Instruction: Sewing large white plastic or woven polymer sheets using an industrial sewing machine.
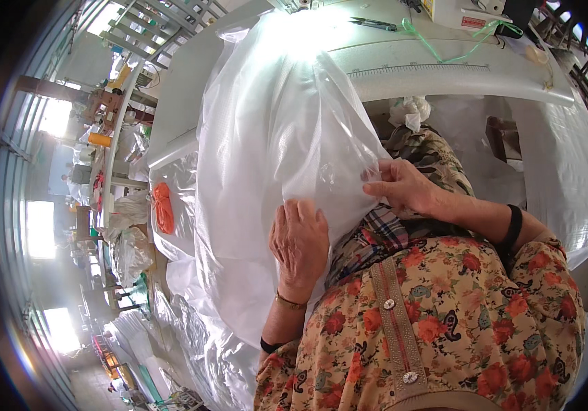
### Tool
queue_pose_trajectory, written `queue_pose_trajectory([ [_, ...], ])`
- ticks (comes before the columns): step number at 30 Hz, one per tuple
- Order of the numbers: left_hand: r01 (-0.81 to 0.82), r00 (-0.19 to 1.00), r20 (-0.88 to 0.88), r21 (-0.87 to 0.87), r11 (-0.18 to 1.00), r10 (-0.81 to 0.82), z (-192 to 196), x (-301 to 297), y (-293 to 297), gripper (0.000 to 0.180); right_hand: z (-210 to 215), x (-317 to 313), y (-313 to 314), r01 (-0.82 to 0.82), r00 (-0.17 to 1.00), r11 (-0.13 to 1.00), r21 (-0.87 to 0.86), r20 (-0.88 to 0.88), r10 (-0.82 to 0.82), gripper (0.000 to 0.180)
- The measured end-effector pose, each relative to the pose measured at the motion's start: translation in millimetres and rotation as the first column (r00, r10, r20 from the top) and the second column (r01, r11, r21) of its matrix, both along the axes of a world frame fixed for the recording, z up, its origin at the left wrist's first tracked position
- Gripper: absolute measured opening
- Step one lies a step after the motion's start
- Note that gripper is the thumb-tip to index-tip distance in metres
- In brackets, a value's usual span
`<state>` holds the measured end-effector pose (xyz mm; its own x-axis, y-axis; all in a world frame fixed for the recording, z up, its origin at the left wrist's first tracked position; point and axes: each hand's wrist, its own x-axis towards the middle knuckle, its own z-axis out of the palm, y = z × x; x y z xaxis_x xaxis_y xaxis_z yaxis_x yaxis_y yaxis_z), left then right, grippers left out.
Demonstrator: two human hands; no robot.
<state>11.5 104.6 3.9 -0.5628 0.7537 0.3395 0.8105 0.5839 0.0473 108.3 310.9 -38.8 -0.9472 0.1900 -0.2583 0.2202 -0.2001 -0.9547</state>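
Observation:
A large sheet of translucent white plastic (pixel 256 137) spreads from the bright lamp at the top of the table down over my lap, falling in long folds. My left hand (pixel 299 240) is on its near part, back up, with the fingers bent together into the plastic; their tips are blurred and partly hidden. Farther right, my right hand (pixel 403 185) pinches the sheet's right edge between thumb and fingers. Where the sheet meets the lit spot, glare hides the detail.
A printed ruler scale (pixel 417 66) runs along the table's front. Behind it lie dark snips (pixel 374 25) and a green cord (pixel 423 42). An orange bundle (pixel 163 207) rests at left among crumpled plastic. More white sheeting (pixel 561 171) hangs at right.

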Motion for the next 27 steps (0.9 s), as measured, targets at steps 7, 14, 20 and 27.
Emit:
queue_pose_trajectory([
  [7,-0.133,0.988,0.090,0.101,0.986,0.124,-11.8,5.3,-11.8,0.035,-9.1,5.9,-9.7,-0.203,0.970,0.969,-0.144,0.102,0.219,0.022],
  [14,-0.209,0.977,0.019,0.247,0.946,0.211,-39.4,-13.8,-19.9,0.036,22.6,28.9,-25.0,-0.308,0.904,0.916,0.258,-0.220,0.366,0.028],
  [20,-0.209,0.977,0.006,0.190,0.959,0.212,-50.0,-27.3,-26.9,0.022,26.9,36.4,-29.0,-0.262,0.859,0.861,0.435,-0.301,0.413,0.033],
  [27,-0.160,0.970,0.228,0.343,0.926,0.083,-14.0,-17.2,-56.0,0.003,45.3,38.6,-32.9,-0.229,0.909,0.876,0.424,-0.230,0.349,0.021],
])
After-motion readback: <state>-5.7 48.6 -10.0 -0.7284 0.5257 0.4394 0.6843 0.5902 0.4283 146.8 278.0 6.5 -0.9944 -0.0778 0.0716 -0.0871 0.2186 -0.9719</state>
